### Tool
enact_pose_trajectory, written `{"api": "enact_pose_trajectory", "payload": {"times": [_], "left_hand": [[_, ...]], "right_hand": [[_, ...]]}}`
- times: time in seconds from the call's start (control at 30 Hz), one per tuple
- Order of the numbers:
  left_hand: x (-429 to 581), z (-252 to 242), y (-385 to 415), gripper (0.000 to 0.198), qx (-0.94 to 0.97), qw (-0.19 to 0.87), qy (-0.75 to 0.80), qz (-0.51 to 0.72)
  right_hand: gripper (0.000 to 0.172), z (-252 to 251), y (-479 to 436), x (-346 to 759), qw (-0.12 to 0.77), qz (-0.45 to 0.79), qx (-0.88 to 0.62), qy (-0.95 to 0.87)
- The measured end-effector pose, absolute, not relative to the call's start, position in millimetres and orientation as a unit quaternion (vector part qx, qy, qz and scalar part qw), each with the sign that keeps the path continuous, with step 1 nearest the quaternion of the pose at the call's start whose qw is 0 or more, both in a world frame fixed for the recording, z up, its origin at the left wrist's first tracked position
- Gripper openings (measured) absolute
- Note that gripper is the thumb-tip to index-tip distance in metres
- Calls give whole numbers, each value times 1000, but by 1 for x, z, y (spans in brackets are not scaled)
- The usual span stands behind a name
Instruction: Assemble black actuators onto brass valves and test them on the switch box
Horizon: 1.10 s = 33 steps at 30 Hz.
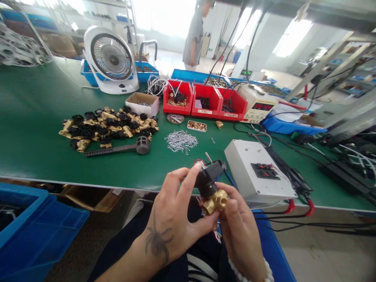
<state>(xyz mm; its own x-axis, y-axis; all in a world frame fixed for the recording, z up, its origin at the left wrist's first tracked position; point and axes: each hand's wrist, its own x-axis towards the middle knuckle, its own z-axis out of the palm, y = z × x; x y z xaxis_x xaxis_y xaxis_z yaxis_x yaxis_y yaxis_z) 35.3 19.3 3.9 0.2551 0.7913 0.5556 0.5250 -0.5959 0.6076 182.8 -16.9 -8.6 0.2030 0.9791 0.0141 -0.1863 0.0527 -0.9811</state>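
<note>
Held up over my lap, in front of the bench edge, is a brass valve point(216, 201) with a black motor head point(210, 176), tilted. My left hand point(173, 211) grips it from the left, fingertips at the black head and thumb under the brass body. My right hand point(241, 231) pinches the brass body from the right, its thumb beside a threaded port. Just beyond the valve on the green bench point(141, 168) lies a heap of wire clips point(181, 141). A grey box with terminals point(258, 170) sits near my right hand.
Several brass valve bodies point(108, 125) with black parts lie piled at left, behind a dark round-headed wrench point(117, 150). A white fan point(113, 60), red bins point(205, 103) and a power supply point(257, 105) line the back. A person point(194, 37) stands beyond.
</note>
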Motion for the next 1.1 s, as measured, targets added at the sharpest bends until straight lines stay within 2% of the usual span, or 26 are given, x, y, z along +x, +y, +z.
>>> {"api": "enact_pose_trajectory", "payload": {"times": [0.13, 0.23, 0.37, 0.47, 0.57, 0.67, 0.77, 0.93, 1.0, 1.1], "left_hand": [[40, 5, 17, 75, 763, 151, 405, 482], [44, 8, 12, 75, 768, 166, 382, 486], [51, 8, 7, 74, 760, 165, 373, 505], [53, 1, 7, 74, 751, 170, 372, 518], [50, -13, 17, 73, 737, 239, 404, 487], [44, -33, 38, 67, 703, 301, 453, 459], [39, -54, 62, 64, 673, 309, 479, 472], [32, -75, 80, 62, 629, 375, 470, 493], [31, -76, 80, 62, 634, 379, 463, 489], [29, -76, 77, 64, 639, 390, 452, 485]], "right_hand": [[56, -11, 1, 191, 655, 330, -502, -459], [59, 2, 13, 185, 667, 359, -473, -449], [50, 18, 19, 173, 683, 402, -448, -414], [49, 15, 22, 169, 684, 409, -452, -401], [49, 0, 35, 172, 652, 370, -495, -439], [40, -11, 68, 185, 554, 281, -586, -520], [33, -14, 115, 200, 383, 170, -691, -588], [8, -20, 183, 200, 214, 145, -710, -656], [6, -25, 198, 192, 148, 141, -702, -682], [13, -27, 209, 181, 53, 140, -688, -710]]}}
